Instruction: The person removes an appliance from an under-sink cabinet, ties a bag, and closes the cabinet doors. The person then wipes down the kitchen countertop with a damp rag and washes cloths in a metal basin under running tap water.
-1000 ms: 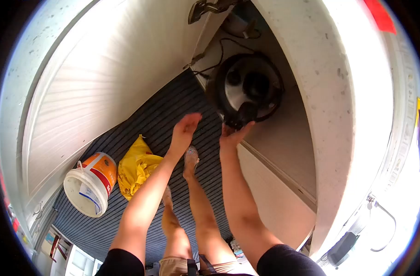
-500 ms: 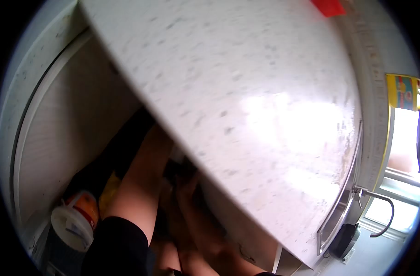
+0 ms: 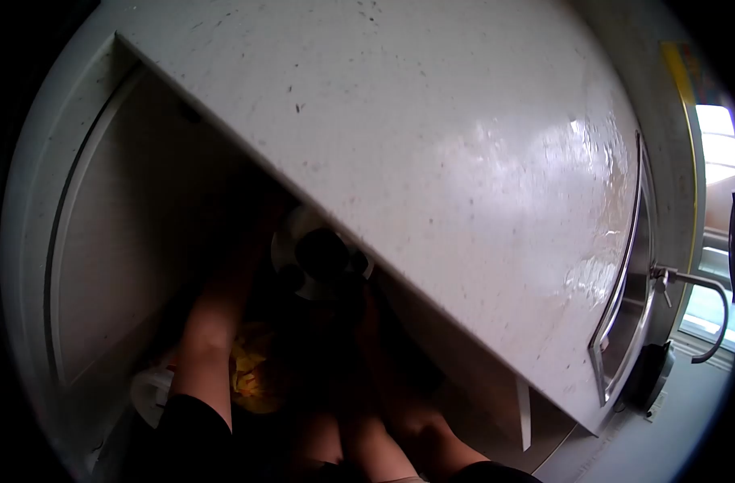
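Under the edge of a white speckled countertop point(image 3: 432, 105), both my arms reach down into deep shadow. A round white object point(image 3: 309, 219) with a large dark centre and smaller dark round spots sits between my hands; its kind I cannot make out. My left hand point(image 3: 276, 208) is by its far left side, almost lost in the dark beneath the counter edge. Nearer its lower right side is my right hand point(image 3: 369, 310), also dark. The fingers of both hands are hidden, so their grip does not show.
A yellow crumpled thing point(image 3: 251, 378) and a white tub point(image 3: 148, 394) lie beside my left arm. A pale cabinet panel point(image 3: 102, 266) stands at left. At right are a sink point(image 3: 621, 338), a curved faucet point(image 3: 710, 294) and a black pan-like object point(image 3: 651, 374). Wet patches mark the counter.
The view has shifted and darkened. The round white object now shows between my hands, where before mostly dark shapes appeared. My left forearm sits lower and covers more of the tub.
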### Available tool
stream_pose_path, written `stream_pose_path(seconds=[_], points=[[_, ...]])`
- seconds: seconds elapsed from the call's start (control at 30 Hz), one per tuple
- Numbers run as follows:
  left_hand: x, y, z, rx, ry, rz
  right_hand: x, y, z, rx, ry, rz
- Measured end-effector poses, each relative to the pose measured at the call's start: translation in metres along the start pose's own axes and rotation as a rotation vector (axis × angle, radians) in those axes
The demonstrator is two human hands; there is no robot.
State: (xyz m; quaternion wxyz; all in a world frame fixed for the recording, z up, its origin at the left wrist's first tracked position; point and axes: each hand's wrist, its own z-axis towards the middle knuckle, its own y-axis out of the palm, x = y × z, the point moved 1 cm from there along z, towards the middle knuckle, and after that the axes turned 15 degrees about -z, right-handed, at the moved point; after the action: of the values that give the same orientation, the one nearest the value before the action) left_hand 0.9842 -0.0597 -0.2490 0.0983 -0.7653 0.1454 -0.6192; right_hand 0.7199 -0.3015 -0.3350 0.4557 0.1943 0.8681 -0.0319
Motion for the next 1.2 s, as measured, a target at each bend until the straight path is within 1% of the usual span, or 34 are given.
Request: stream_pose_path(seconds=[0.07, 0.13, 0.17, 0.23, 0.3, 0.33, 0.37, 0.43, 0.5, 0.53, 0.57, 0.63, 0.67, 0.7, 0.77, 0.83, 0.9, 0.93, 0.97, 1.03, 1.13, 1.2], points=[[-0.021, -0.017, -0.046, 0.069, -0.105, -0.150, 0.021, -0.027, -0.023, -0.033, 0.021, -0.012], [-0.038, -0.038, -0.110, 0.150, -0.204, -0.275, -0.035, -0.012, -0.078, -0.101, 0.253, 0.104], [-0.039, -0.047, -0.141, 0.198, -0.246, -0.370, -0.047, -0.010, -0.102, -0.098, 0.245, 0.090], [0.044, -0.052, -0.211, 0.399, -0.352, -0.762, -0.053, -0.020, -0.149, -0.084, 0.226, 0.063], [0.064, -0.056, -0.263, 0.440, -0.445, -0.759, -0.023, -0.051, -0.180, 0.007, 0.193, -0.057], [0.063, -0.052, -0.263, 0.417, -0.491, -0.761, -0.009, -0.062, -0.184, 0.092, 0.167, -0.108], [0.066, -0.052, -0.289, 0.402, -0.512, -0.824, -0.010, -0.070, -0.213, 0.168, 0.206, -0.098], [0.063, -0.049, -0.338, 0.400, -0.538, -0.974, -0.022, -0.089, -0.243, 0.289, 0.262, -0.095], [0.065, -0.039, -0.384, 0.349, -0.575, -1.048, -0.038, -0.114, -0.278, 0.354, 0.289, -0.134], [0.070, -0.031, -0.410, 0.337, -0.639, -1.054, -0.051, -0.128, -0.300, 0.368, 0.295, -0.216], [0.081, -0.031, -0.421, 0.290, -0.699, -1.084, -0.073, -0.128, -0.309, 0.405, 0.272, -0.264], [0.084, -0.010, -0.459, 0.309, -0.849, -1.084, -0.101, -0.148, -0.331, 0.533, 0.264, -0.444], [0.089, -0.001, -0.481, 0.287, -0.943, -1.040, -0.117, -0.162, -0.346, 0.518, 0.291, -0.500], [0.092, 0.008, -0.499, 0.264, -1.028, -0.996, -0.121, -0.179, -0.355, 0.553, 0.270, -0.545], [0.096, 0.034, -0.533, 0.177, -1.035, -1.029, -0.145, -0.204, -0.372, 0.519, 0.301, -0.571], [0.100, 0.058, -0.552, 0.145, -1.093, -0.988, -0.155, -0.229, -0.378, 0.556, 0.284, -0.600], [0.107, 0.079, -0.566, 0.016, -1.113, -0.956, -0.159, -0.258, -0.381, 0.532, 0.268, -0.602], [0.116, 0.092, -0.568, 0.006, -1.127, -0.897, -0.158, -0.275, -0.379, 0.532, 0.262, -0.602], [0.114, 0.106, -0.572, -0.071, -1.124, -0.908, -0.156, -0.293, -0.375, 0.541, 0.263, -0.631], [0.110, 0.135, -0.576, -0.152, -1.135, -0.888, -0.153, -0.328, -0.358, 0.509, 0.247, -0.690], [0.112, 0.190, -0.585, -0.167, -1.172, -0.785, -0.161, -0.371, -0.326, 0.496, 0.179, -0.720], [0.112, 0.228, -0.585, -0.225, -1.177, -0.807, -0.165, -0.403, -0.300, 0.464, 0.133, -0.724]])
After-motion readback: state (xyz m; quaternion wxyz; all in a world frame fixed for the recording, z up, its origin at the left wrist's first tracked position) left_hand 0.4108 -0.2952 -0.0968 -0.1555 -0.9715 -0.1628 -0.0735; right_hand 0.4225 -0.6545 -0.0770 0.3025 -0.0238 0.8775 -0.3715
